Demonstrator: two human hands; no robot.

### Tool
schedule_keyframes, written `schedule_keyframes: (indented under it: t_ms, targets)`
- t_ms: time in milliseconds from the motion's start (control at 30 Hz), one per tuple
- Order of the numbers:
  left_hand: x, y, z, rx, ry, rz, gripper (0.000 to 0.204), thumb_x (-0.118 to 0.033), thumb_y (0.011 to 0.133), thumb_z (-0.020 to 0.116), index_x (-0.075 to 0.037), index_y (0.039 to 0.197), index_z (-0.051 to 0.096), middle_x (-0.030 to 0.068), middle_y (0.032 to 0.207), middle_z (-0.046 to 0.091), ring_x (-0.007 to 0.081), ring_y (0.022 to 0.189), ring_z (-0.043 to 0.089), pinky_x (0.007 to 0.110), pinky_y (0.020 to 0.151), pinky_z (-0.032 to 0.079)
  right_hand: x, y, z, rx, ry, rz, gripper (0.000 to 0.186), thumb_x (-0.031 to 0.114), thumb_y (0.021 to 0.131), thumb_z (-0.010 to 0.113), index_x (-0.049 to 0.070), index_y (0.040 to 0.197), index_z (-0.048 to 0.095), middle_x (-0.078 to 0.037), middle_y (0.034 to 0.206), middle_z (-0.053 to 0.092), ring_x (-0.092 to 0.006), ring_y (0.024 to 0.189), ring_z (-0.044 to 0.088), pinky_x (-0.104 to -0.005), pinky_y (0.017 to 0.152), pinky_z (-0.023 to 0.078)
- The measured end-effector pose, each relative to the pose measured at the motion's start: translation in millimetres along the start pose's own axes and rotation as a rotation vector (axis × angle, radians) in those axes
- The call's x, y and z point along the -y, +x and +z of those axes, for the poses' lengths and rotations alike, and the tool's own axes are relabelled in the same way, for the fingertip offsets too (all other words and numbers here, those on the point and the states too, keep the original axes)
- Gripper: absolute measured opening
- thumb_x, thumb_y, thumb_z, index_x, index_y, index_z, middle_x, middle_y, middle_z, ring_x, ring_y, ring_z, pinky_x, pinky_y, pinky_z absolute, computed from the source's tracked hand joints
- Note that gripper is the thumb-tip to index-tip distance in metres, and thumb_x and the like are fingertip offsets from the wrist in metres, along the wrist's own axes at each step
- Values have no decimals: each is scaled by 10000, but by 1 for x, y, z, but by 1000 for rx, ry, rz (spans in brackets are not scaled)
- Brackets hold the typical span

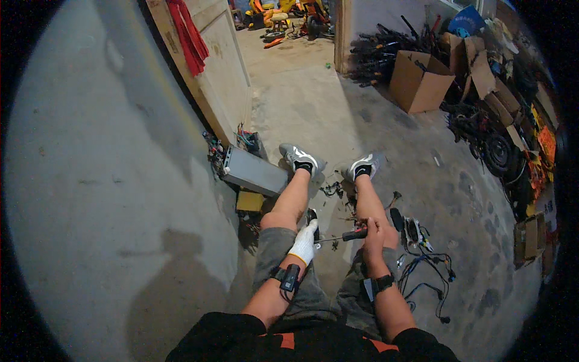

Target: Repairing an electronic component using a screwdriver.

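Observation:
My left hand (304,241), in a white knit glove, is closed on a small dark part (312,215) between my legs. My right hand (373,238), bare, is closed on the black-and-red handle of a screwdriver (351,234). Its thin metal shaft points left, its end at or beside the gloved fingers; whether it touches the part I cannot tell. Small dark scraps and wire bits (332,190) lie on the floor between my feet. Beside my right leg are a metal-and-black component (413,232) and a tangle of black cables with connectors (431,277).
A grey metal case (253,171), a yellow block (249,201) and wired parts stand at left by an open door (223,90) with red cloth. At right are a cardboard box (419,84), piled cartons, dark rods and wheels (497,151). More orange-yellow items lie beyond the doorway.

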State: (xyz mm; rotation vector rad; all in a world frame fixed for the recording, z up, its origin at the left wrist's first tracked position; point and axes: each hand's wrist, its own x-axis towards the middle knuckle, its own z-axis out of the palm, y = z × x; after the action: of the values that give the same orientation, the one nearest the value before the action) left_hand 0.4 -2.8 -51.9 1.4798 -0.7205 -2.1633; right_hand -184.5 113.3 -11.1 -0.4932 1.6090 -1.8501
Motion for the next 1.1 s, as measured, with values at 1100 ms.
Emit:
schedule_keyframes:
  t_ms: [1100]
  targets:
    - [-7, -33, 20, -151, -17, 201, 229, -328, 947, 574, -133, 1064, 542, 3, 675, 538, 115, 479, 469, 258, 409, 348, -8, 9, 19, -191, 72, 182, 409, 338, 1034, 434, -20, 850, 507, -134, 695, 581, -320, 600, 623, -452, 610, 543]
